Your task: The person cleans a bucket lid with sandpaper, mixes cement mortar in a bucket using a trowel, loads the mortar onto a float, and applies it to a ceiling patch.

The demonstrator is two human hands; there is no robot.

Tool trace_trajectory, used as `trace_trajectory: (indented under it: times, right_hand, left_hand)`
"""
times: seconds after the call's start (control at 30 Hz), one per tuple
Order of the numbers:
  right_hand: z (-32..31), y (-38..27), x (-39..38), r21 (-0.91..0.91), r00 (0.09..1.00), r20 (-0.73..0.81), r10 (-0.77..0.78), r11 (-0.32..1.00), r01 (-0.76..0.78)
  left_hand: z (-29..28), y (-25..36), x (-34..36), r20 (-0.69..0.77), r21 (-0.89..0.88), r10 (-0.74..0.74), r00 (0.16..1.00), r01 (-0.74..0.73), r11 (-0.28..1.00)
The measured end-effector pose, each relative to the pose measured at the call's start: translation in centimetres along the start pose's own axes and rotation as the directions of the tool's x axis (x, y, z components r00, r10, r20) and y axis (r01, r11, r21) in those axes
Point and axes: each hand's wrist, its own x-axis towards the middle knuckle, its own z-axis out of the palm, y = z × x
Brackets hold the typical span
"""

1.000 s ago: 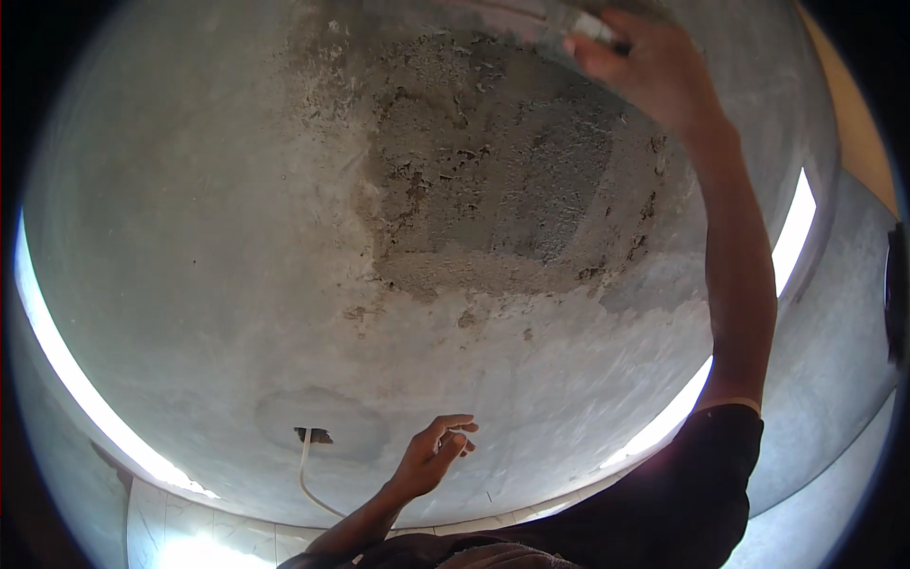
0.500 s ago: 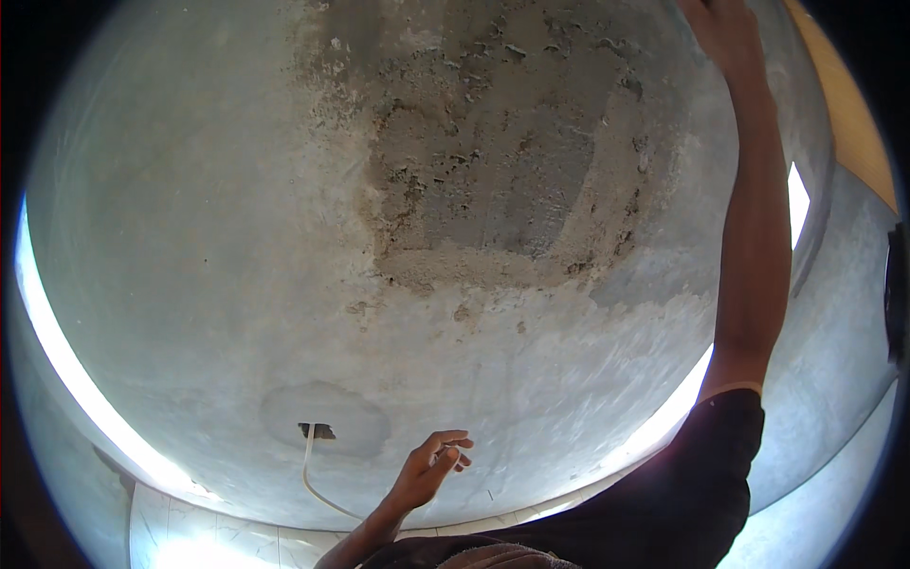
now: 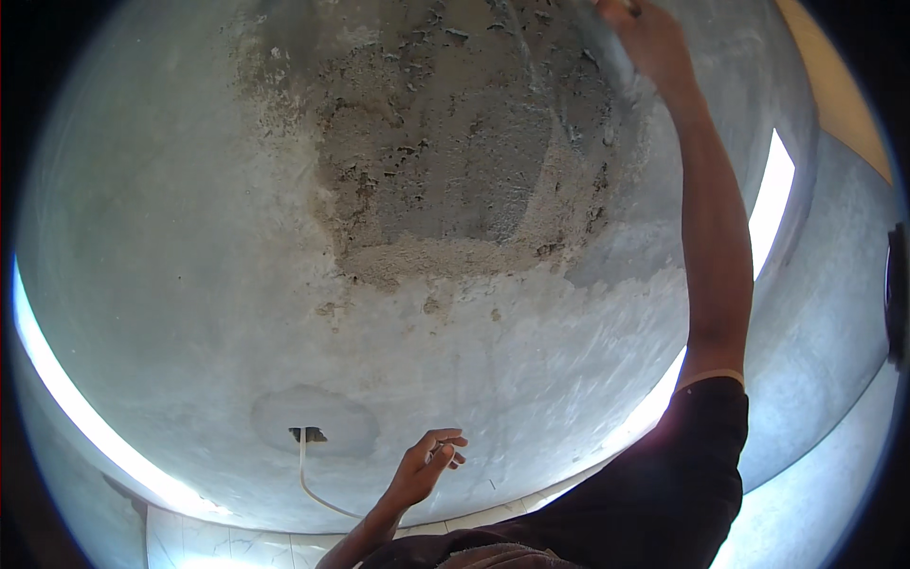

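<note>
My right hand (image 3: 654, 45) is raised to the upper edge of the view, beside the upper right of a rough, damp-looking patch (image 3: 445, 171) in a grey plastered surface (image 3: 218, 313). Its fingers are curled round something mostly cut off by the frame edge; what it is cannot be made out. A pale ridge runs down the patch's upper right part. Low in the view, my left hand (image 3: 422, 469) hovers with fingers loosely bent and apart, and nothing clear is in them. It is nearest to a pale cable hanging from a small hole (image 3: 308, 435) in the plaster.
The pale cable (image 3: 305, 479) curves down behind my left forearm. Pale tiles (image 3: 204, 542) run along the bottom. Bright strips of light (image 3: 81, 417) border the plaster on both sides. A dark object (image 3: 896, 294) stands at the far right edge.
My right hand has moved left and slightly closer to the patch, where a pale ridge now shows. The whole view has shifted, with the patch further left. My left hand is nearly unchanged.
</note>
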Motion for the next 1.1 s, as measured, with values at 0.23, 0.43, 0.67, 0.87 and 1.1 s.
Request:
trace_trajectory:
  times: [0.23, 0.43, 0.67, 0.87, 1.1]
  right_hand:
    - [-3.7, 2.3, -2.8, -0.017, 0.945, -0.057, 0.322, 0.946, -0.323]
    - [-1.3, -4.0, -14.3, -0.002, 0.965, 0.212, 0.151, 0.988, -0.155]
    - [0.3, 0.1, -4.1, -0.168, 0.992, -0.103, 0.077, 0.981, -0.094]
    - [-1.1, -4.1, -3.8, 0.089, 0.955, -0.040, 0.293, 0.953, -0.289]
    - [1.9, -14.8, -3.3, 0.210, 0.860, 0.363, -0.358, 0.931, 0.299]
  left_hand:
    - [-0.1, -0.8, -1.3, 0.009, 0.021, 0.015, 1.000, -0.015, 1.000]
    - [-1.8, -0.6, -1.3, -0.062, -0.013, -0.077, 0.995, 0.077, 0.997]
    - [-1.1, -0.2, 0.3, -0.069, 0.025, 0.007, 0.998, -0.005, 1.000]
    - [-1.9, -0.7, -1.0, -0.087, 0.013, -0.027, 0.996, 0.029, 1.000]
    - [-4.1, -1.0, -1.2, -0.032, 0.040, -0.027, 0.999, 0.028, 0.999]
